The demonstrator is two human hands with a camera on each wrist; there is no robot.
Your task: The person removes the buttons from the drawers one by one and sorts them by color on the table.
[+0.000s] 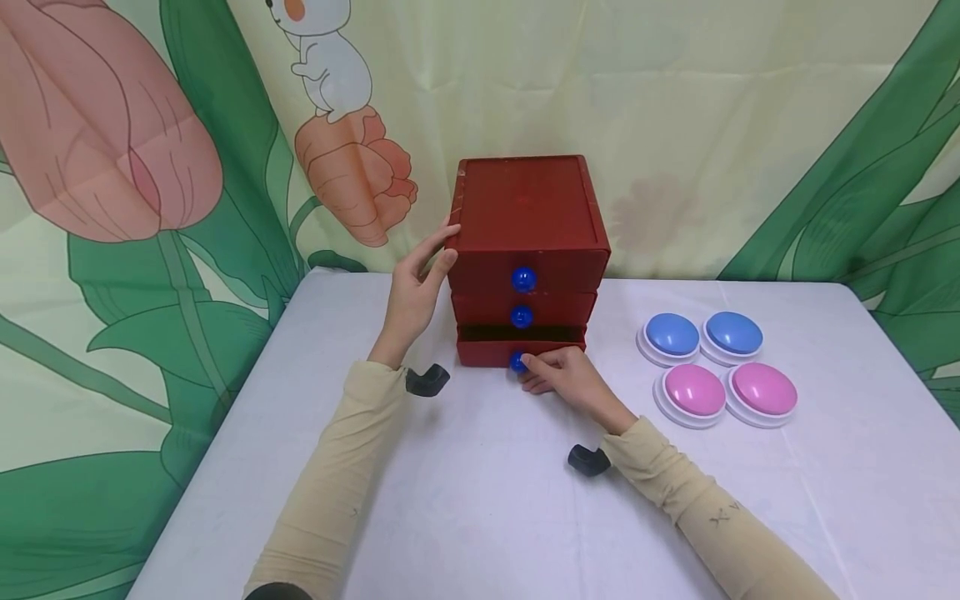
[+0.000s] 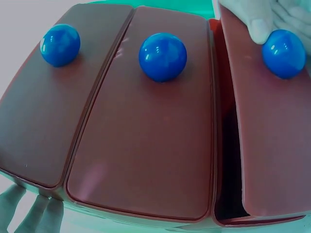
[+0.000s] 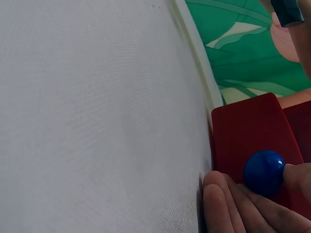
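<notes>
A dark red chest of drawers (image 1: 525,204) stands at the back of the table, three drawers high, each with a round blue knob. The bottom drawer (image 1: 487,353) is pulled partly out, with a dark gap showing above its front. My right hand (image 1: 570,379) pinches that drawer's blue knob (image 3: 264,172) between thumb and fingers. Against the chest's left side rests my left hand (image 1: 414,296), fingers extended near the top edge; in the left wrist view its fingertips (image 2: 31,213) show beside the chest. The upper knob (image 1: 523,279) and middle knob (image 1: 521,317) are untouched, their drawers closed.
Right of the chest sit two blue push buttons (image 1: 672,334) and two pink ones (image 1: 693,390), all on white bases. A white cloth covers the table (image 1: 480,500). Behind it hangs a printed curtain (image 1: 660,108) with plants and a carrot.
</notes>
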